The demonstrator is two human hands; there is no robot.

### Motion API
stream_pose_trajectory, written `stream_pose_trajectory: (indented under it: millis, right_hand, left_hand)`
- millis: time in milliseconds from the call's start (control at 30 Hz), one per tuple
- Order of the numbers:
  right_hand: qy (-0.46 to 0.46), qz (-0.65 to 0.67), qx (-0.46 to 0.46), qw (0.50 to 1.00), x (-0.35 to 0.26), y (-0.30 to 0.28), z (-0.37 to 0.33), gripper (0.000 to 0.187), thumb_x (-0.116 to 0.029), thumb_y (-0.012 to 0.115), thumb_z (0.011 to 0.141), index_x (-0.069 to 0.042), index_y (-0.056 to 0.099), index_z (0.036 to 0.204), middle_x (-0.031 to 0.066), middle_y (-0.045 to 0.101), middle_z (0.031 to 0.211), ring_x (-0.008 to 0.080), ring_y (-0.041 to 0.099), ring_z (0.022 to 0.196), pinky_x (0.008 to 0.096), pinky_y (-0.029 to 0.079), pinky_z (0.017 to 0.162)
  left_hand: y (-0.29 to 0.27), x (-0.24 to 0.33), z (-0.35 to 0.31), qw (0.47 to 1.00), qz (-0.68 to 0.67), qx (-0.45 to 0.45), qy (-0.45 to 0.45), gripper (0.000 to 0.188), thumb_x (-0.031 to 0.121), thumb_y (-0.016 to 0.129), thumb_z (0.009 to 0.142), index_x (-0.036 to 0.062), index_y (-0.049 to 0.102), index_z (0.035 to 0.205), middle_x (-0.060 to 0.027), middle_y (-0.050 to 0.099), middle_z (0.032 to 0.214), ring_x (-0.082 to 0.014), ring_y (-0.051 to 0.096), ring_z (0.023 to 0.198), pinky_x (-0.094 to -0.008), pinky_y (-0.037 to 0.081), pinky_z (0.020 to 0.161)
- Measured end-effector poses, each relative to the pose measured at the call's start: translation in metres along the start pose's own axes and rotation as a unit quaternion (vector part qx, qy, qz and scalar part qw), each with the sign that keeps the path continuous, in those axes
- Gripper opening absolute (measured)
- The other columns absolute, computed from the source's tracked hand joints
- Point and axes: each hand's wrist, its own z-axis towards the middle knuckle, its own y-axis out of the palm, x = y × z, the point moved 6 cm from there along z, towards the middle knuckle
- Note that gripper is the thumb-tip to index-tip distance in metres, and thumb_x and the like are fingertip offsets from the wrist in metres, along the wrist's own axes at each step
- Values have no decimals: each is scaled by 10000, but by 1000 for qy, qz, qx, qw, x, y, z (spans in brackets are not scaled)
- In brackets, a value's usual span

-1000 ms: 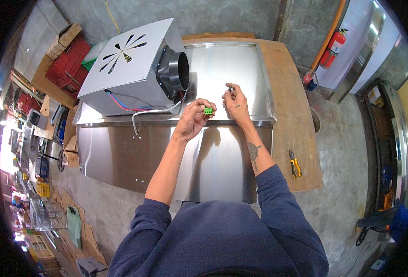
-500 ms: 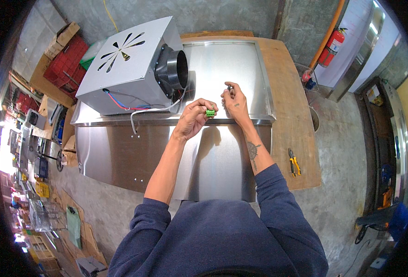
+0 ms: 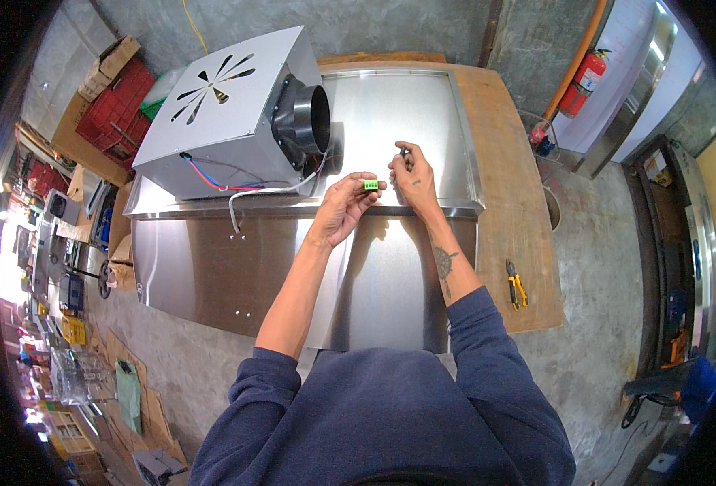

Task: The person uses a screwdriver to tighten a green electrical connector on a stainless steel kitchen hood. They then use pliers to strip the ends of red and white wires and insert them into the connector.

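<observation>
My left hand (image 3: 344, 206) pinches a small green connector block (image 3: 371, 185) over a stainless steel hood (image 3: 390, 267) lying on a wooden table (image 3: 513, 202). My right hand (image 3: 412, 174) is closed on a thin dark tool whose tip (image 3: 404, 151) pokes out above the fingers, just right of the connector. Thin wires, white, red and blue (image 3: 236, 188), run from a grey metal fan box (image 3: 224, 113) toward my left hand. The fan box has a black round outlet (image 3: 313, 120) facing my hands.
Yellow-handled pliers (image 3: 517, 285) lie on the table's right part. A red fire extinguisher (image 3: 578, 85) stands by the wall at upper right. Red crates (image 3: 115, 109) and cardboard boxes (image 3: 103, 69) sit at upper left; shelves with clutter line the left edge.
My hands have stayed almost in place; the left hand's fingers shifted slightly on the green connector.
</observation>
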Motion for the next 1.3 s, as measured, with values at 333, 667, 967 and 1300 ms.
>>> stream_pose_trajectory:
  millis: [333,667,967,1300]
  right_hand:
    - [-3,0,2,1000,1,-2,-1,390,-150,577,1091,44,583,1429,93,728,932,128,681,810,291,564,723]
    - [-15,15,54,998,12,4,3,459,-202,599,1116,-22,492,1525,91,735,948,131,678,818,303,581,758]
    - [-32,-144,73,986,14,-10,9,383,-227,633,1091,41,617,1364,161,748,1027,239,734,953,388,568,894]
    - [-116,-413,33,902,12,-18,-2,305,-144,659,999,47,696,1233,246,704,1155,438,646,1124,529,509,994]
  left_hand:
    - [2,-3,-1,1000,-9,-9,-5,247,147,640,1060,-47,683,1208,-210,729,1175,-189,714,1027,-281,637,949]
    - [-18,-3,10,956,275,85,57,330,151,663,1063,-66,686,1310,-140,746,1119,-166,721,901,-318,610,865]
    - [10,-4,7,682,636,171,318,374,116,689,977,-10,644,1326,-247,692,1258,-417,678,1102,-497,525,1025]
    - [-29,-62,-338,783,526,-87,-319,591,529,603,1087,-51,717,1098,-231,741,965,-360,728,917,-479,556,780]
